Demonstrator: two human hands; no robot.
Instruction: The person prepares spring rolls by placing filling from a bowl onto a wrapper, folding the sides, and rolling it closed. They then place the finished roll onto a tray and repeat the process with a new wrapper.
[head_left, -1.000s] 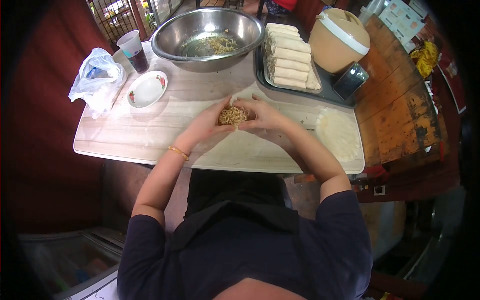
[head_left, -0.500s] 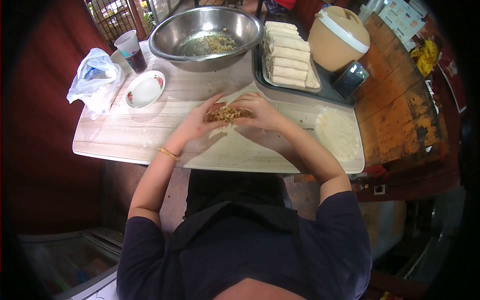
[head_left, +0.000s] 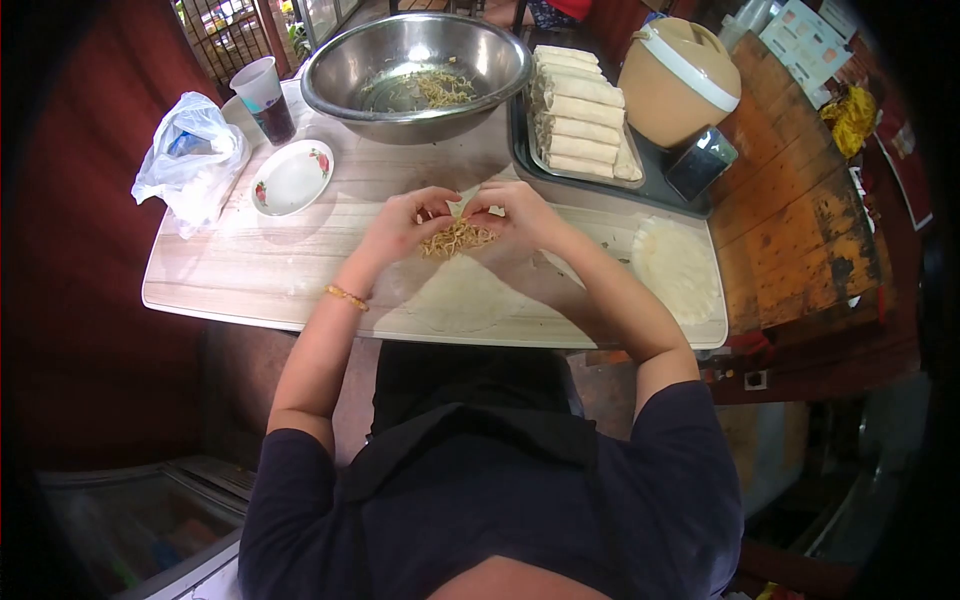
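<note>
A thin, round lumpia wrapper (head_left: 462, 298) lies flat on the table in front of me. A small heap of bean sprout filling (head_left: 458, 239) sits on it, between my hands. My left hand (head_left: 408, 218) is closed at the heap's left and far side, thumb and fingers pinching at the sprouts. From the other side my right hand (head_left: 515, 212) does the same, its fingertips close to those of the left. Exactly which strands are between the fingertips is partly hidden. Part of the wrapper behind the heap is covered by the hands.
A steel basin (head_left: 415, 120) with leftover sprouts stands at the back. Right of it, a tray (head_left: 530, 165) holds stacked rolls (head_left: 580, 110), beside a phone (head_left: 702, 162) and a tan jug (head_left: 680, 80). More wrappers (head_left: 675, 270) lie right. Left are a dish (head_left: 292, 180), cup (head_left: 265, 100) and plastic bag (head_left: 195, 165).
My hands have gone from cupping the filling at its sides to pinching at its far edge, fingertips closer together. More of the heap and the wrapper's front now shows.
</note>
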